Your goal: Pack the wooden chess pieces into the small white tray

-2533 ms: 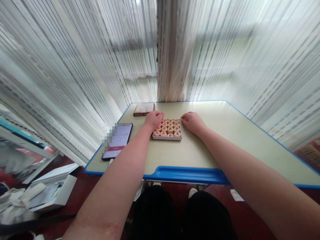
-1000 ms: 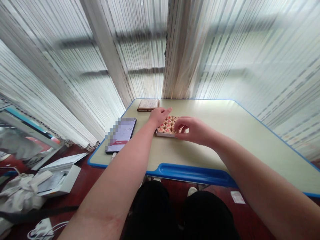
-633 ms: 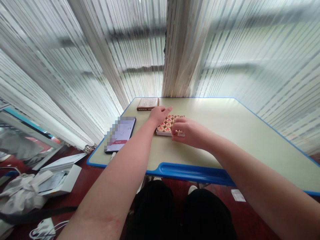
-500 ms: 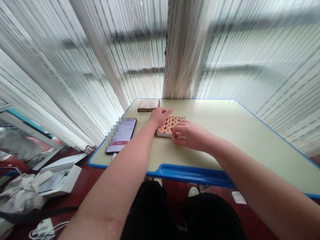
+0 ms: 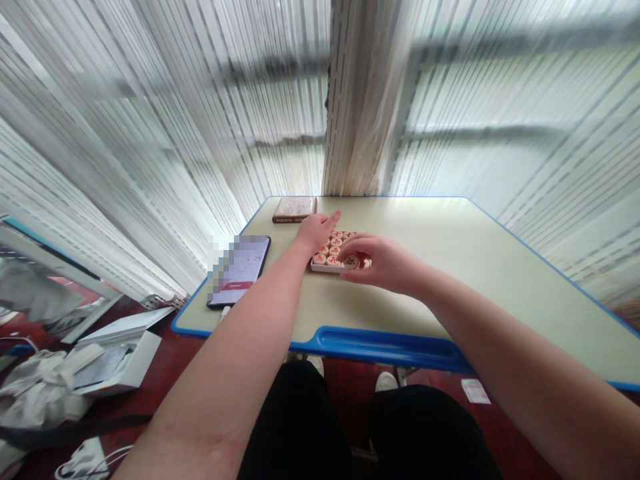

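A shallow white tray (image 5: pixel 327 269) on the pale table holds rows of round wooden pieces with red or dark characters. My left hand (image 5: pixel 316 230) rests at the tray's left side, its thumb and fingers apart, nothing seen in it. Over the tray's right front part is my right hand (image 5: pixel 373 259), thumb and fingers closed round a wooden piece (image 5: pixel 351 261) with a dark character facing up. My right hand hides the pieces at the tray's right side.
A brown box (image 5: pixel 295 209) lies at the table's back left. Nearer stands a tablet (image 5: pixel 241 270) with a white cable plug at its lower edge. A blue trough (image 5: pixel 390 347) runs along the front edge. Striped curtains hang behind the table.
The fingers of my right hand have shifted, and the dark-marked piece between them now shows its face. My left hand stays at the tray's left side. The whole view has shifted slightly.
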The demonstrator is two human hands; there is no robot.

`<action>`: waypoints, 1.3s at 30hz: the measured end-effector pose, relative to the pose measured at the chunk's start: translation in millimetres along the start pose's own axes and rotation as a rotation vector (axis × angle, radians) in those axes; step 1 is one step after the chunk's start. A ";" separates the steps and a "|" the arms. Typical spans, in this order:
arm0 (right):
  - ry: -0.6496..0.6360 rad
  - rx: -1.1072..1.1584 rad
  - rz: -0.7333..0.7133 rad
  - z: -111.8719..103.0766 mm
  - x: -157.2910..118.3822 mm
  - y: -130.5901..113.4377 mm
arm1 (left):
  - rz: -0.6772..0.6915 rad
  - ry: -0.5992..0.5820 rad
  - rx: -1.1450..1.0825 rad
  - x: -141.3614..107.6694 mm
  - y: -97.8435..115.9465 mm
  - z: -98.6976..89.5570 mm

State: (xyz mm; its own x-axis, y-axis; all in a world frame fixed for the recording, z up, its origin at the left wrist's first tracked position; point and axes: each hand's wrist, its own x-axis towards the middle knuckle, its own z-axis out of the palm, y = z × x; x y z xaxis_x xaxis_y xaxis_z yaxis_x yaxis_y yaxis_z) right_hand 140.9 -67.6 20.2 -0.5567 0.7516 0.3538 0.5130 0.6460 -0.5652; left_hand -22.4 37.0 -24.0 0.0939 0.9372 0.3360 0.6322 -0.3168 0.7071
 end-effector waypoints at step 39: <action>0.000 -0.394 -0.029 -0.7 1.0 14.5 | 0.019 -0.013 0.051 0.4 1.6 0.5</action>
State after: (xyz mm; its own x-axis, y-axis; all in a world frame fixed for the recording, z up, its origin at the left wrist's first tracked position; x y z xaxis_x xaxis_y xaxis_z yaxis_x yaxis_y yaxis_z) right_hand 148.2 -57.4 12.9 -0.5748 0.7321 0.3656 0.7086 0.6688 -0.2251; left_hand -21.0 36.9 -23.0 0.1160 0.9329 0.3409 0.6685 -0.3272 0.6679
